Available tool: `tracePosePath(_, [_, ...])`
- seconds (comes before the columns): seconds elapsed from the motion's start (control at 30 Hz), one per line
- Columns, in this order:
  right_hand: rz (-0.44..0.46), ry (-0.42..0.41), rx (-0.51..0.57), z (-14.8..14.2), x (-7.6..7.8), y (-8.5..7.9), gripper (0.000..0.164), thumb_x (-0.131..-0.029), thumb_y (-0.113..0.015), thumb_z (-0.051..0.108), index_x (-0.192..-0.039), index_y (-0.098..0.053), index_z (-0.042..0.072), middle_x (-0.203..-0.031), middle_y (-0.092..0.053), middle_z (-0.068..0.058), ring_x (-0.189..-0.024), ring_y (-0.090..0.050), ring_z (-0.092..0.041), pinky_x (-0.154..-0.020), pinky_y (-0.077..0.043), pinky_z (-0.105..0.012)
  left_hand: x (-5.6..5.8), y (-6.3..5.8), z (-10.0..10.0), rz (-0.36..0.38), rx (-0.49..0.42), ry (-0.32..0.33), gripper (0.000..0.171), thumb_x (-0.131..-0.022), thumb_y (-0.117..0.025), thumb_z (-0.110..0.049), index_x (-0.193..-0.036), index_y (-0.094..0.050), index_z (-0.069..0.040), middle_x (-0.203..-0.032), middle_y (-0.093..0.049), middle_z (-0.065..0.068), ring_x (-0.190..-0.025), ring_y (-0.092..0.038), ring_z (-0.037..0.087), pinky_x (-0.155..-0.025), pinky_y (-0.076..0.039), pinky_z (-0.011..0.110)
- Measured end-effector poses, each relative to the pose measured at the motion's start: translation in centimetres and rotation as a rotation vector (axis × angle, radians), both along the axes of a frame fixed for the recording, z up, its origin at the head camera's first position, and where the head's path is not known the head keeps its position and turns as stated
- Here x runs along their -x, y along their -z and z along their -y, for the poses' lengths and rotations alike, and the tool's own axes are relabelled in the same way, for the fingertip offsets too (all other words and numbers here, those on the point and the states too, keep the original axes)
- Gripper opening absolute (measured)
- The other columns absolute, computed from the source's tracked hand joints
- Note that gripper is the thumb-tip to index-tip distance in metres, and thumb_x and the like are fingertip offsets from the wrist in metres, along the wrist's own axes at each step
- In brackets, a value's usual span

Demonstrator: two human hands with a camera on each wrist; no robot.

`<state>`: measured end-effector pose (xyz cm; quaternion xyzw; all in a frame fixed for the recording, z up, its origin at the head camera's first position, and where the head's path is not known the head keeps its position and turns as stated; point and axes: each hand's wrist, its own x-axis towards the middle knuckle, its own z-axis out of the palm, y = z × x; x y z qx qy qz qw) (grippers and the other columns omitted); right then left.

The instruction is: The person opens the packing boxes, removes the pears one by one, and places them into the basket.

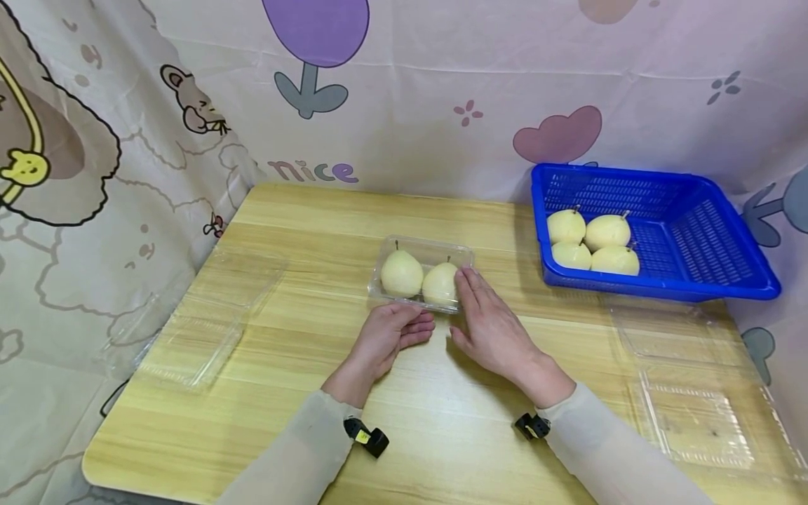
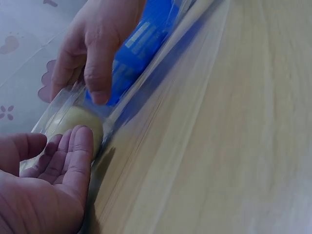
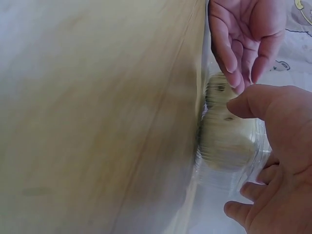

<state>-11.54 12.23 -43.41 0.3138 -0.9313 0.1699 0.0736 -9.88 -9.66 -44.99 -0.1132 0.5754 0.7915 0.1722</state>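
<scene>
A clear plastic clamshell box point(image 1: 421, 247) sits mid-table, with two pale yellow pears, a left pear point(image 1: 401, 274) and a right pear point(image 1: 439, 283), inside. Their stems point up. My left hand point(image 1: 388, 335) is at the box's front side, palm turned inward and fingers loosely extended, thumb apart from them. At the right end, my right hand point(image 1: 495, 324) rests straight fingers along the box's edge, its thumb pointing toward the left hand. In the right wrist view, the box point(image 3: 222, 178) lies beyond the right thumb, its ribbed wall toward the camera.
A blue plastic basket point(image 1: 663, 284) with several pears point(image 1: 607, 233) stands at the back right. Open clear clamshell boxes lie on both sides: a left one point(image 1: 196, 337) near the table's left edge and a right one point(image 1: 697, 421) in front of the basket. A printed curtain point(image 1: 429, 133) hangs behind.
</scene>
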Motion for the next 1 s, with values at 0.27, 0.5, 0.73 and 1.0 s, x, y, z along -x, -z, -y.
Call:
tracePosePath(0.27, [0.005, 0.003, 0.012, 0.1, -0.1, 0.1, 0.098, -0.091, -0.080, 0.025, -0.162, -0.024, -0.011, -0.169, -0.026, -0.031, -0.158, -0.028, -0.045, -0.127, -0.033, -0.057, 0.2, 0.1, -1.0, 0.007, -0.034, 0.026, 0.028, -0.106, -0.063, -0.011, -0.123, -0.069, 0.010, -0.103, -0.078, 0.012, -0.088, -0.077, 0.016, -0.086, -0.065, 0.029])
tracePosePath(0.5, [0.045, 0.008, -0.002, 0.1, -0.1, -0.3, 0.098, -0.092, -0.079, 0.027, -0.164, -0.022, -0.009, -0.170, -0.024, -0.030, -0.159, -0.026, -0.044, -0.128, -0.031, -0.057, 0.4, 0.2, -1.1, 0.019, -0.040, 0.019, 0.027, -0.106, -0.063, -0.011, -0.123, -0.068, 0.010, -0.098, -0.077, 0.008, -0.087, -0.076, 0.015, -0.084, -0.065, 0.028])
tracePosePath(0.73, [0.082, 0.018, 0.021, -0.1, 0.0, -0.5, 0.096, -0.096, -0.077, 0.032, -0.165, -0.022, -0.006, -0.171, -0.024, -0.028, -0.159, -0.025, -0.042, -0.128, -0.030, -0.056, 0.6, 0.1, -1.2, 0.035, -0.045, 0.028, 0.028, -0.106, -0.063, -0.011, -0.124, -0.069, 0.010, -0.095, -0.077, 0.006, -0.085, -0.077, 0.015, -0.082, -0.065, 0.027])
tracePosePath(1.0, [0.156, 0.005, 0.072, 0.3, 0.5, -0.8, 0.085, -0.103, -0.067, 0.037, -0.166, -0.024, -0.001, -0.173, -0.022, -0.023, -0.160, -0.025, -0.040, -0.128, -0.029, -0.056, 1.0, 0.0, -1.1, 0.066, -0.066, 0.038, 0.028, -0.107, -0.062, -0.012, -0.123, -0.068, 0.010, -0.096, -0.078, 0.007, -0.086, -0.077, 0.015, -0.084, -0.065, 0.028])
